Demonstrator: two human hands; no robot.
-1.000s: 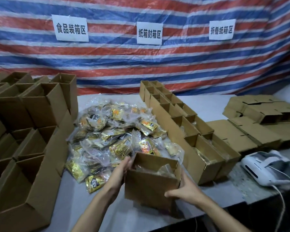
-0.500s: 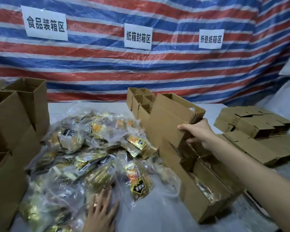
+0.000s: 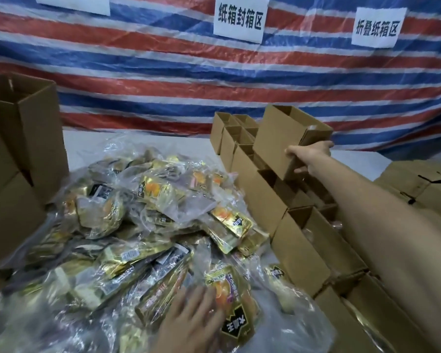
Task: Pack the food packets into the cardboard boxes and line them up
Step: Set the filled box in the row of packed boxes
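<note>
Cardboard box (image 3: 283, 138) is up in R hand (image 3: 307, 159), which grips its near lower corner. Box is tilted, open top facing far-right, above the far part of the row of boxes (image 3: 303, 245) on the right. Vs 0.5 s ago it's further along the row, twd the far end. L hand (image 3: 191, 319) lies flat, fingers straight, on food packets (image 3: 138, 212) at the near edge. It has slid right onto an orange-print packet (image 3: 229, 289). Rest of pile unchanged.

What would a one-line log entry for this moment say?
right hand: grips cardboard box, tilted, over row of boxes | left hand: flat on food packets | held box not yet set down
</note>
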